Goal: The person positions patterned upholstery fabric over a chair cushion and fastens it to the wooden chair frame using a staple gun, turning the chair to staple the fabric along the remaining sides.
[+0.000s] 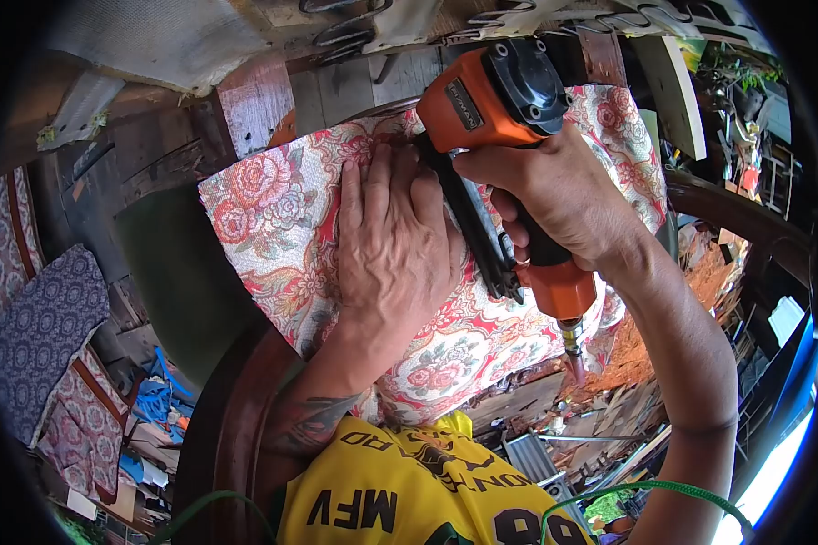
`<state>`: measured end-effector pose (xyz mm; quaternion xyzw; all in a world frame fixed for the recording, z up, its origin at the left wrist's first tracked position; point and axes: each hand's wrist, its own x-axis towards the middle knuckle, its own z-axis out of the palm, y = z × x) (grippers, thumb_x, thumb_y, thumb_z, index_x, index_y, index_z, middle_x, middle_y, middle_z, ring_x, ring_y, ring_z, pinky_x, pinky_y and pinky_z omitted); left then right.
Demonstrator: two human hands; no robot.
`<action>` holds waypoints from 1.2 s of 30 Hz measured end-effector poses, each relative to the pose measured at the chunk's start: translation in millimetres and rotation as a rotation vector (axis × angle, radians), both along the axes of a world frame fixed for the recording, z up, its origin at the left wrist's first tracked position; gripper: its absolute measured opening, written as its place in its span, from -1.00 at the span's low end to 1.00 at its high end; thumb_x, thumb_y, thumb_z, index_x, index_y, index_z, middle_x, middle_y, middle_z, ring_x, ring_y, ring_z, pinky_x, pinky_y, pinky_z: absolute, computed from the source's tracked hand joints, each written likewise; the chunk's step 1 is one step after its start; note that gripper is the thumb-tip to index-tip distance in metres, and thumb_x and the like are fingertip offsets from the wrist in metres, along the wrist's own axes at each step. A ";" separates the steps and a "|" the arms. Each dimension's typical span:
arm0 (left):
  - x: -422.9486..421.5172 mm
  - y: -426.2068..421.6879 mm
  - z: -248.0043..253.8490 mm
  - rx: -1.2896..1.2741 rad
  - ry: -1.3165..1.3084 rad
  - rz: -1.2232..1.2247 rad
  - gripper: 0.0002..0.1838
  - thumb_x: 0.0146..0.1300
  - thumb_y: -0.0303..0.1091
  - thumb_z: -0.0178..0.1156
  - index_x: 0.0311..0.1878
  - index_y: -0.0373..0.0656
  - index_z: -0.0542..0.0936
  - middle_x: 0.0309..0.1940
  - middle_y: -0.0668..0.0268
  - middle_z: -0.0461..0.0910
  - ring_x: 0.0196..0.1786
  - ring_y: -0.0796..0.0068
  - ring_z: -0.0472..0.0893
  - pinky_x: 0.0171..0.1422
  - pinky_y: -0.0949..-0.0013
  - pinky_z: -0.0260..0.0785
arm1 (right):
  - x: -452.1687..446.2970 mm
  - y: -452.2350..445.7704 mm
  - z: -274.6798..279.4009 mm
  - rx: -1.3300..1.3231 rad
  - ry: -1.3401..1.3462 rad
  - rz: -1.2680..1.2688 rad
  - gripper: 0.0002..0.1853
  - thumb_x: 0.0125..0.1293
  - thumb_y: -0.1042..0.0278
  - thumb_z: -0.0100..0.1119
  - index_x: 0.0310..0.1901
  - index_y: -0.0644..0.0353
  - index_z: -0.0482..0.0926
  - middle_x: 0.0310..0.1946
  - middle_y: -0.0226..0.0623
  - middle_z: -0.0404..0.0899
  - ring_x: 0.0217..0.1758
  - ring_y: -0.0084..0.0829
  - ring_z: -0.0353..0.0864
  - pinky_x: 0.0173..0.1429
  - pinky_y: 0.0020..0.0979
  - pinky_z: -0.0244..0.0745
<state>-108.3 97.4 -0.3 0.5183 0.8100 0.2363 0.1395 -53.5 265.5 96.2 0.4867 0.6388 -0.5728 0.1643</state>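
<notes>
Red and white floral fabric [436, 363] lies over a curved wooden frame at the centre. My left hand [395, 236] rests flat on it, palm down, its fingers pointing up the view. An orange and black air stapler [486, 100] is in my right hand [554, 195], which wraps round the black grip. The tool's nose meets the fabric near my left fingertips, and its black magazine slants down beside that hand. A hose fitting [571, 334] hangs from the handle's lower end.
Metal springs [345, 32] and wooden slats run along the top. Dark curved wooden arms [236, 409] flank the fabric at lower left and right. Patterned cloth pieces [41, 336] lie at far left, near blue strips. Wood scraps [600, 418] litter the ground. A green cord [663, 486] crosses the bottom.
</notes>
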 end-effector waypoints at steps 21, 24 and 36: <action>-2.3 -23.3 3.1 -0.061 0.107 0.098 -0.31 0.40 -0.11 0.21 0.51 -0.29 0.45 0.43 0.02 0.49 0.54 0.01 0.42 0.73 -0.09 0.09 | -2.8 7.9 4.5 -0.104 -0.011 -0.009 -0.70 0.38 0.16 0.33 -0.20 0.30 0.63 -0.55 -0.41 0.56 -0.59 -0.55 0.58 -0.49 -0.38 0.54; -0.8 -24.8 1.8 -0.048 0.120 0.100 -0.31 0.40 -0.11 0.21 0.50 -0.30 0.46 0.43 0.02 0.50 0.54 0.01 0.43 0.73 -0.09 0.09 | -1.4 12.7 18.5 -0.114 -0.083 -0.072 -0.70 0.37 0.13 0.34 -0.14 0.24 0.65 -0.53 -0.42 0.55 -0.59 -0.54 0.57 -0.48 -0.40 0.52; -1.4 -27.4 0.6 -0.025 0.104 0.099 -0.32 0.39 -0.16 0.20 0.50 -0.31 0.44 0.46 0.03 0.47 0.55 0.03 0.41 0.74 -0.09 0.08 | -7.3 0.8 18.6 -0.181 -0.008 0.007 -0.71 0.41 0.12 0.36 -0.16 0.22 0.65 -0.54 -0.45 0.55 -0.60 -0.57 0.58 -0.51 -0.41 0.55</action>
